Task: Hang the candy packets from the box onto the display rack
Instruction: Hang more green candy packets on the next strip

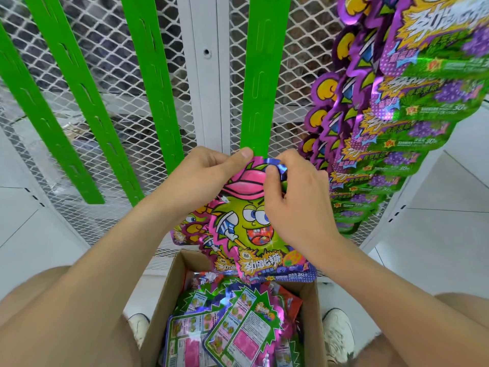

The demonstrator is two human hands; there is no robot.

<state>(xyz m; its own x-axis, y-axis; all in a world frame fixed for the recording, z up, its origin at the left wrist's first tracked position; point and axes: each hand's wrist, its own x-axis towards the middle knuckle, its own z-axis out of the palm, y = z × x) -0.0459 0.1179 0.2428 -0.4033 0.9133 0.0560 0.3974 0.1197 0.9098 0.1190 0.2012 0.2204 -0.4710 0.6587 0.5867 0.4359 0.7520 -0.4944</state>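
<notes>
Bare forearms reached up from the bottom corners of the view, over a cardboard box [164,295] standing between the person's knees with loose candy packets [232,321] heaped in it, most lying back side up.

Furthest left, two green hanging strips [79,83] slanted down across the white mesh panel [111,75], both bare, their slotted tabs unused. A third strip [153,86] hung next to them, also bare.

The left hand [209,176] was closed on the top left edge of a pink-and-green packet [248,229], thumb pressed over the front near the lower end of a fourth green strip [258,80]. A second packet [188,229] showed just behind and to the left of the held one; whether it was held too or hooked on something could not be told. The right hand [296,192] pinched the packet's top right corner, fingers curled over the foil header, wrist bent downward.

Further right, a full column of purple-and-green packets [397,115] hung overlapping one another.

The main risk looked to be a missed tab: both hands covered the packet's hang hole, so it could slide past the slot instead of catching, and the packet would drop back toward the box. Pulling hard on the thin foil header could also tear the hole. The strip hung free at its lower end and might swing away under pressure unless one hand steadied it.
</notes>
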